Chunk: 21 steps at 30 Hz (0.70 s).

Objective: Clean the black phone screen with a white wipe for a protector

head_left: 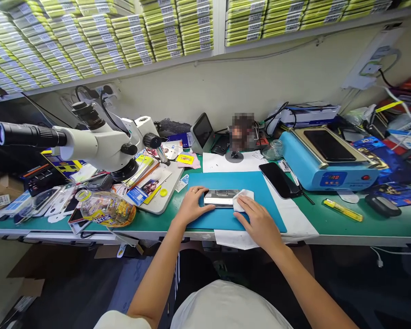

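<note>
A shiny, phone-sized panel (pixel 221 198) lies crosswise on the blue mat (pixel 222 179), its surface mirroring light. My left hand (pixel 192 205) holds the panel's left end between thumb and fingers. Over its right end my right hand (pixel 258 221) presses a folded white wipe (pixel 244 197), fingertips on top of it and thumb held apart below. The wipe and my fingers hide that end of the panel.
A microscope (pixel 106 144) stands at left above papers, with a plastic bottle (pixel 106 208) near the edge. To the right are a black phone (pixel 275 179), a blue heating plate (pixel 329 176), a yellow cutter knife (pixel 343 209) and a glass jar (pixel 273 150).
</note>
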Tool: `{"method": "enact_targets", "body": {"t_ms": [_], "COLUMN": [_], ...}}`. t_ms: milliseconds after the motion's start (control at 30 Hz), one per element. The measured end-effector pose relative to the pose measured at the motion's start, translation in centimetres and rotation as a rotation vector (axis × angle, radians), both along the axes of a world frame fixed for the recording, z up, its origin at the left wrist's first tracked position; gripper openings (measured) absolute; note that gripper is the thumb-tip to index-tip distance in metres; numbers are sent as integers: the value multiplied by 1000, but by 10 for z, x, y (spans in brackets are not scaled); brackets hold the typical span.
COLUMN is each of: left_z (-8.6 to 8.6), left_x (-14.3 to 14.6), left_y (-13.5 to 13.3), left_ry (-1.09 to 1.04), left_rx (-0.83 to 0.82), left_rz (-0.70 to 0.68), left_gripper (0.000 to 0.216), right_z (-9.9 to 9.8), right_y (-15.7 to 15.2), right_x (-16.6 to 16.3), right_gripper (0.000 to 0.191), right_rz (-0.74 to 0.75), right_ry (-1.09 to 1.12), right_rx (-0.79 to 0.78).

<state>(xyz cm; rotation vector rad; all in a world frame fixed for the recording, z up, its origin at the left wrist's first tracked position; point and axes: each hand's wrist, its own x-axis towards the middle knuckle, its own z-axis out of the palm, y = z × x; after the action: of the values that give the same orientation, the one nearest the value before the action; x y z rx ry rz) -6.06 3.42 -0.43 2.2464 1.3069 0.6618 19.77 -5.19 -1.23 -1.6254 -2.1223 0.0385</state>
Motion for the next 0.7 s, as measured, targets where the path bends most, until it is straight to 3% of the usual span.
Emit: {"method": "enact_targets", "body": {"t_ms": [400,700], "left_z": [0,-1], "left_x": [3,2], "left_y": [0,1], "left_ry": [-36,-38], "left_rx": [7,34], "left_rz": [-5,-18], "left_gripper": [56,53], "right_z": [10,15], "right_y": [37,45], "right_x": [-12,-39], "right_gripper": [67,77], "right_rz": [13,192], "right_ry": [-163,-132], "right_rx": [-121,-181]}}
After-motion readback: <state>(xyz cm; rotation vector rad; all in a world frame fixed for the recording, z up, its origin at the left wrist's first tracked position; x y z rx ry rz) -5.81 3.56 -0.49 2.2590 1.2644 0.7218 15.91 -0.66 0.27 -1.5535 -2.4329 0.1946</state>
